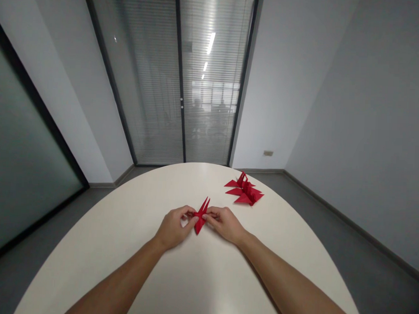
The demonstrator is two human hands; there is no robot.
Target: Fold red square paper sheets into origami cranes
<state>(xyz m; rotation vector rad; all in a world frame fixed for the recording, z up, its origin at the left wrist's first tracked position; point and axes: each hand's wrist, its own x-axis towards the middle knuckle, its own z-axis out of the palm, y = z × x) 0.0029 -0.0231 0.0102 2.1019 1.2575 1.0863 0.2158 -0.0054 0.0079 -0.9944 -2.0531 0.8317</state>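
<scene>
Red folded paper (pixel 200 220) was observed in a two-handed pinch.
Left hand (pixel 173 225), nearly closed, gripped its 9 o'clock side; right hand (pixel 227 223), likewise, its 3 o'clock side. Two narrow points (pixel 202 205) stood toward 1 o'clock. Other red folded pieces (pixel 245 193) lay near, at 2 o'clock, on the pale table (pixel 117 245).

I watch through single head-worn camera, facing forward and down: white table (pixel 191 284) close below, glass partition (pixel 153 82) farther off ahead.
</scene>
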